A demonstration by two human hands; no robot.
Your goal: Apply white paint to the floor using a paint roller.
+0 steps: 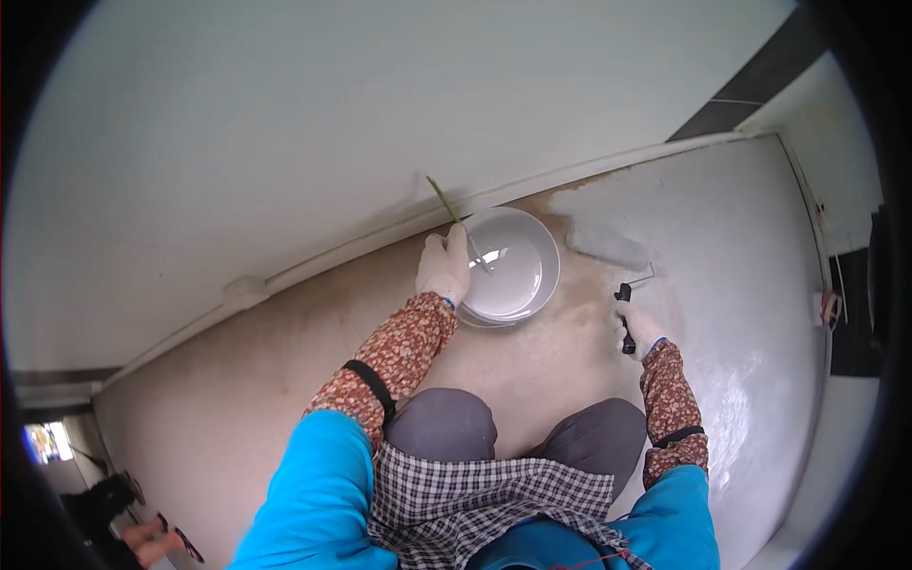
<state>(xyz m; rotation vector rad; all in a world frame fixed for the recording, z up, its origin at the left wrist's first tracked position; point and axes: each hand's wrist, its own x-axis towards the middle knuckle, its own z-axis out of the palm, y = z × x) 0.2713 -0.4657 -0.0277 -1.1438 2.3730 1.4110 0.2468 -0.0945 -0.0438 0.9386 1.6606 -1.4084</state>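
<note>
My left hand [445, 267], in a whitish glove, is closed at the left rim of a white bucket [549, 255]. Pale, shiny liquid [511, 275] lies inside it. A thin greenish stick [444, 199] leans across the rim beside my fingers, its lower end in the bucket; whether my fingers also pinch it, I cannot tell. Further right, my gloved right hand [640, 328] grips the black handle of a paint roller [624, 293]. The roller's sleeve [613, 248] rests on the floor, covered in light grey paint.
Glossy pale grey coating [750, 285] covers the floor on the right; bare brownish floor [218, 380] stretches left. A white wall [285, 114] with a ledge along its foot runs behind the bucket. Another person's legs [152, 541] show at the lower left. A small box [826, 309] is at the right wall.
</note>
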